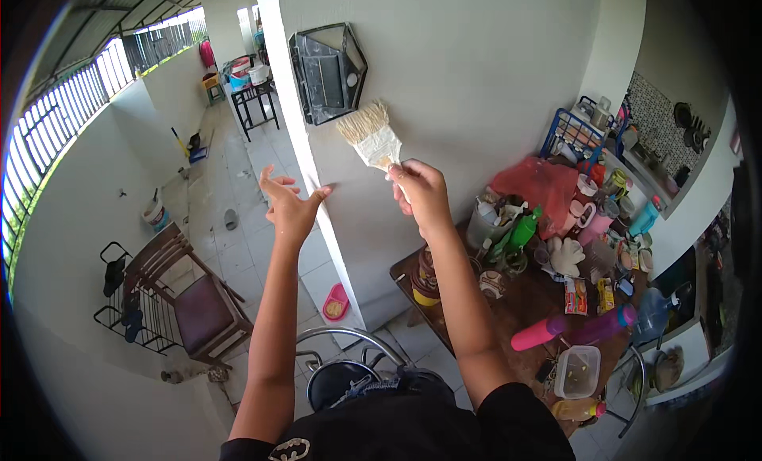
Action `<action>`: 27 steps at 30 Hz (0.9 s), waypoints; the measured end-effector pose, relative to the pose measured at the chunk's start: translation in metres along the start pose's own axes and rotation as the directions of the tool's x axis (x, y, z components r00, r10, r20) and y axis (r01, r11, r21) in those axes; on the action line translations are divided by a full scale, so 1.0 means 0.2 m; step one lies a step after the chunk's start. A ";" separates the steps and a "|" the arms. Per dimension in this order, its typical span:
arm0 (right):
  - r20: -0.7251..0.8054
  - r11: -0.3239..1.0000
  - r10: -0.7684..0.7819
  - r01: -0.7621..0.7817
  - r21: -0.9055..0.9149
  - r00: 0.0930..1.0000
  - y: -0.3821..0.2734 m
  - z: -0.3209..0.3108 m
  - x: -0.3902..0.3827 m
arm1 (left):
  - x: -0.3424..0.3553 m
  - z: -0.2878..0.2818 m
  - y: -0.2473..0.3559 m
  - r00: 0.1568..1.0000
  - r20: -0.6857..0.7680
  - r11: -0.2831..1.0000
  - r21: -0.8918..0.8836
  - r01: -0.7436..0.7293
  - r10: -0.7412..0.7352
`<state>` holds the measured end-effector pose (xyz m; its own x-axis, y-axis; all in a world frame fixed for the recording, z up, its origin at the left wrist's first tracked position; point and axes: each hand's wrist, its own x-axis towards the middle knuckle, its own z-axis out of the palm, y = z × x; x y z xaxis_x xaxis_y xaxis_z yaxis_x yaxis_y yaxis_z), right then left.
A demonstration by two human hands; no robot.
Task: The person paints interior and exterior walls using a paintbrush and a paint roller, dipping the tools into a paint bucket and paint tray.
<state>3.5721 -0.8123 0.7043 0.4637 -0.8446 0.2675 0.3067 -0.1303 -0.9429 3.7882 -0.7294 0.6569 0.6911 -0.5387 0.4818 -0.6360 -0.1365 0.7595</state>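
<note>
My right hand [421, 193] is closed round the handle of a paintbrush [376, 141], whose pale bristles point up and left near the wall [460, 72]. Whether the bristles touch the wall I cannot tell. White paint coats the brush's ferrule. Just above the bristles, a dark fixture with an angular black frame [324, 74] is mounted on the wall. My left hand [292, 209] has its fingers spread and holds nothing; it is by the wall's white end edge [305, 155], its thumb at or close to it.
To the right, a wooden table [508, 318] bears bottles, cups, a red plastic bag [536, 189] and a clear container [577, 372]. A metal-framed stool [349, 332] is directly below me. Left are a wooden chair [198, 302], a paint bucket [156, 214] and a pink pet bowl [336, 301].
</note>
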 end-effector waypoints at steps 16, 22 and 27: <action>0.040 0.705 -0.309 0.257 -0.661 0.950 -0.38 -0.30 0.06 | -0.01 0.01 0.02 0.978 0.201 0.996 -0.082 -0.033 0.049; 0.092 0.665 -0.274 0.257 -0.701 0.957 -0.43 -0.29 0.16 | -0.13 0.08 0.07 0.963 0.058 0.893 0.365 -0.265 0.263; 0.112 0.636 -0.278 0.271 -0.722 0.954 -0.46 -0.30 0.23 | -0.11 0.04 0.08 0.959 0.122 0.906 0.318 -0.281 0.255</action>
<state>3.5142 -0.8701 0.7907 0.4505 -0.7112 0.5397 -0.2798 -0.6866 -0.6711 3.7600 -0.7262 0.6561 0.4592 -0.6527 0.6025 -0.8792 -0.2368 0.4136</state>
